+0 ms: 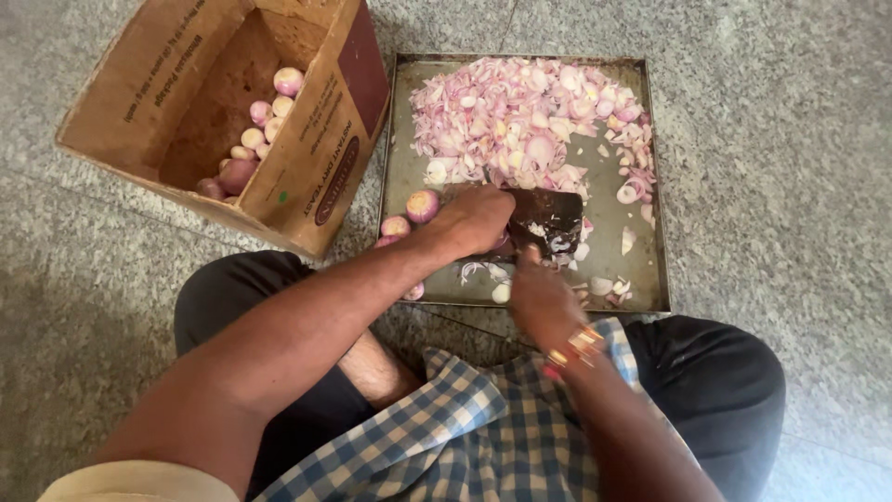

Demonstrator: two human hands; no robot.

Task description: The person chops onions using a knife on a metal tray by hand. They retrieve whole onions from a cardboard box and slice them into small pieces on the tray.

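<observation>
Onions, small, round, peeled and pink-purple, are being chopped on a shallow rectangular grey metal tray (650, 186) that lies on the speckled grey stone floor (790, 139). The left hand (474, 221) is curled closed over 1 of them, pinning it against the tray right beside the dark, broad, flat-bladed cleaver (546, 221). The right hand (541, 296) grips the cleaver's handle from below, its fingers wrapped shut, a red and gold bangle (576, 349) at the wrist. Beyond both hands, a heap of chopped pink onion pieces (520, 116) covers the far half of the tray. Just left of the left hand sit 2 whole peeled onions (409, 214), touching its wrist side. Further left, well apart, an open brown cardboard box (307, 121) holds more whole ones.

Judged from this, the cutting step is in hand, with the blade at the pinned onion. Any next stroke calls for the left fingertips tucked back from the edge and a steady, vertical blade.
</observation>
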